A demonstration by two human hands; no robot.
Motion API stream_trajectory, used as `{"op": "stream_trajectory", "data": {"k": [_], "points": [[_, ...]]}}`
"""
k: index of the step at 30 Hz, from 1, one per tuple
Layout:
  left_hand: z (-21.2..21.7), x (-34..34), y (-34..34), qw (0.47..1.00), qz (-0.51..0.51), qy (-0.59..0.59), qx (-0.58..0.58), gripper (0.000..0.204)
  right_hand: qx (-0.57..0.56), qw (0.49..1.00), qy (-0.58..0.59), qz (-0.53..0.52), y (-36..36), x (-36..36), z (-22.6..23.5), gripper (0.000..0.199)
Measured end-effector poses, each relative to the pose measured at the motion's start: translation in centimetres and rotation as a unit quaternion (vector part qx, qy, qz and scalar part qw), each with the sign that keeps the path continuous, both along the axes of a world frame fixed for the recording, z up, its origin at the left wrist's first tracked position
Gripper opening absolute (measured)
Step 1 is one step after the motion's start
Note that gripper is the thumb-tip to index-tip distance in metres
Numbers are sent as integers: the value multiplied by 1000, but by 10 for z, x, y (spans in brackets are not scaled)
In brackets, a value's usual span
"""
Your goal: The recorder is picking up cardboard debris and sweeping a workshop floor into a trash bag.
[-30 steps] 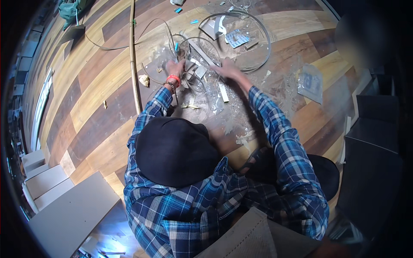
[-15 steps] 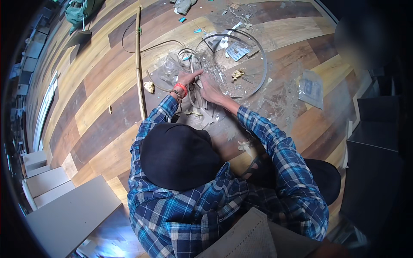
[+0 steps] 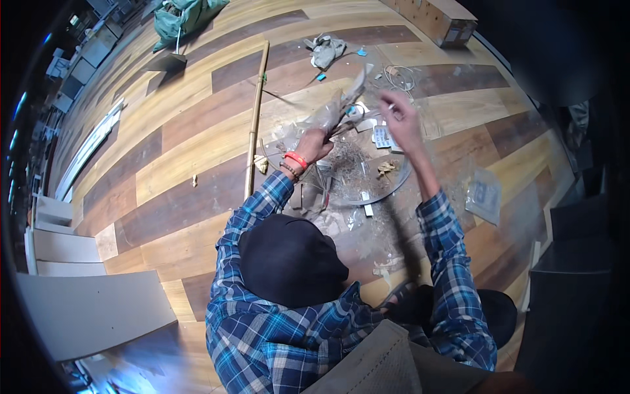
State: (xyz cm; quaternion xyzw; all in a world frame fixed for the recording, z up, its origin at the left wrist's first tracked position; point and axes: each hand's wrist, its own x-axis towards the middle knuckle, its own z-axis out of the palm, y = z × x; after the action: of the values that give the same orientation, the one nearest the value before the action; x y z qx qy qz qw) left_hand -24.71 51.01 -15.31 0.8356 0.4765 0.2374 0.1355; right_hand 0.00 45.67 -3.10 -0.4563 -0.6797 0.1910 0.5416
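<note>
My left hand (image 3: 315, 146), with a red band and a beaded bracelet at the wrist, is closed round a bundle of clear plastic and thin strips (image 3: 326, 119). The bundle sticks up and away from the fist, its far end smeared by motion. My right hand (image 3: 402, 125) is raised to the right of it, apart from the bundle, its fingers curled. A small pale bit shows at those fingers, too blurred to name. Below the hands lies a heap of grey-brown debris (image 3: 348, 164). A long grey strip (image 3: 394, 191) curves round its right side, near a printed packet (image 3: 382, 136).
A bamboo pole (image 3: 254, 128) lies left of the debris. Farther off are a green sack (image 3: 184, 23), a dustpan (image 3: 168, 62), a grey cloth (image 3: 325, 51) and a wooden box (image 3: 443, 23). A clear plastic bag (image 3: 482, 198) lies right; pale boards (image 3: 98, 308) stand lower left.
Both hands were together low over the debris; now they are apart. The left has lifted a bundle of plastic and strips, and the right has moved right and up. The view has shifted.
</note>
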Motion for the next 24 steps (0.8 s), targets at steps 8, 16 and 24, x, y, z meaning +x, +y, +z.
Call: {"op": "stream_trajectory", "data": {"k": [8,16,24], "points": [[49,-23,-32,975,-209,-19,79,66,-179,960,-80,199,93,83,44,67],[122,-51,-30,977,-164,-83,107,70,-337,869,12,363,52,54,24,77],[131,-95,-2,969,-195,-38,151,38,4,982,-32,184,64,56,106,67]]}}
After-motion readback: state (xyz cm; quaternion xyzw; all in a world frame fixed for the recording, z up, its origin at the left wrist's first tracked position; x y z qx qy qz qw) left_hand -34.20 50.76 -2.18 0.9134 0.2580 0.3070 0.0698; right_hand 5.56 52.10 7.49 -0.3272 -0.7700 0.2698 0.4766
